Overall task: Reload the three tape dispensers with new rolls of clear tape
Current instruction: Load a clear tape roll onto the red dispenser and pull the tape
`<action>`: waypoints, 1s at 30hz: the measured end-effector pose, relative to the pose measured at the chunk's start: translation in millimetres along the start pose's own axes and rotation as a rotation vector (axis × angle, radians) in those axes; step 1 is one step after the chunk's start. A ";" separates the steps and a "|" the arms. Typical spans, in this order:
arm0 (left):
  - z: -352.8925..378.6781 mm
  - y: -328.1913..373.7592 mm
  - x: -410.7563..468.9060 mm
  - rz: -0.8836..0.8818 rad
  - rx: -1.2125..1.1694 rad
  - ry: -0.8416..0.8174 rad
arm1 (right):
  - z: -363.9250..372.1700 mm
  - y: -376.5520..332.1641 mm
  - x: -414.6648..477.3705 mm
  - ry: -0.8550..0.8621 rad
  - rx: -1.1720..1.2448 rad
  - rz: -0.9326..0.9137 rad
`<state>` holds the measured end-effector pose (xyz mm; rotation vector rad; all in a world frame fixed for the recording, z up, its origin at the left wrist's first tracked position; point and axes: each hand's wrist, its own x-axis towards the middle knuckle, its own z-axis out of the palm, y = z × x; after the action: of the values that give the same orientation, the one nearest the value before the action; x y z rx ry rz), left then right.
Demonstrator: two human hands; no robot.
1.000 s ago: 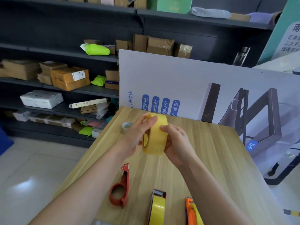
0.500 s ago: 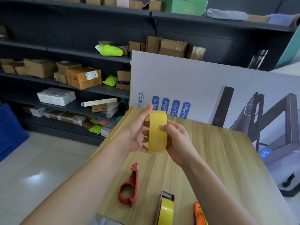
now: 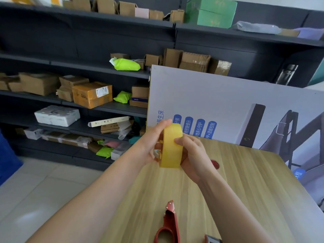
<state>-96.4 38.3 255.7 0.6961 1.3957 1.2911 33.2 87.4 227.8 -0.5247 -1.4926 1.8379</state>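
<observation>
I hold a yellowish roll of clear tape (image 3: 171, 146) upright above the wooden table (image 3: 245, 181), edge toward me. My left hand (image 3: 150, 142) grips its left side with the thumb over the top. My right hand (image 3: 194, 155) grips its right side, the thumb pressed on the outer band. A red tape dispenser (image 3: 168, 227) with an empty ring lies on the table near the bottom edge. Only the top of a second dispenser (image 3: 211, 240) shows at the bottom edge. A small red thing (image 3: 215, 164) peeks out behind my right hand.
A large printed board (image 3: 228, 102) stands along the table's far edge. Dark shelves (image 3: 87, 71) with cardboard boxes and green bags fill the left and back. Pale tiled floor (image 3: 35, 190) lies left of the table.
The view has swung left and up, so the dispensers sit lower and farther right in frame. Both hands have stayed on the roll, and the roll has turned more edge-on.
</observation>
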 end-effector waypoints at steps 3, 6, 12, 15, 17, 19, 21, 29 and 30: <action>-22.9 5.3 14.2 -0.109 -0.027 -0.047 | 16.0 4.9 13.0 0.018 -0.083 -0.025; -37.4 8.6 21.8 -0.142 -0.058 -0.126 | 25.9 8.0 20.3 0.054 -0.086 -0.028; -43.3 -4.1 34.9 0.181 0.020 -0.254 | 31.6 3.1 23.3 0.233 0.043 0.027; -38.4 -5.3 37.1 0.223 0.022 -0.248 | 28.2 -0.7 21.8 0.259 0.032 0.062; -32.9 -3.8 42.3 0.178 0.000 -0.197 | 23.3 -3.2 21.7 0.258 0.031 0.063; -27.4 0.9 45.3 0.085 -0.008 -0.187 | 19.6 -6.3 21.5 0.233 0.012 0.047; -25.0 4.5 47.4 -0.002 -0.031 -0.192 | 16.2 -7.8 20.5 0.178 -0.036 0.032; -8.0 2.3 49.8 -0.046 -0.097 -0.246 | 7.5 -9.9 15.9 0.222 -0.195 -0.027; -4.2 2.3 49.1 0.020 -0.073 -0.212 | 5.9 -10.0 15.2 0.236 -0.212 -0.024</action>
<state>-114.1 82.4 242.3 0.7750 1.1680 1.2391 21.5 95.4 240.6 -0.7924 -1.5304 1.5473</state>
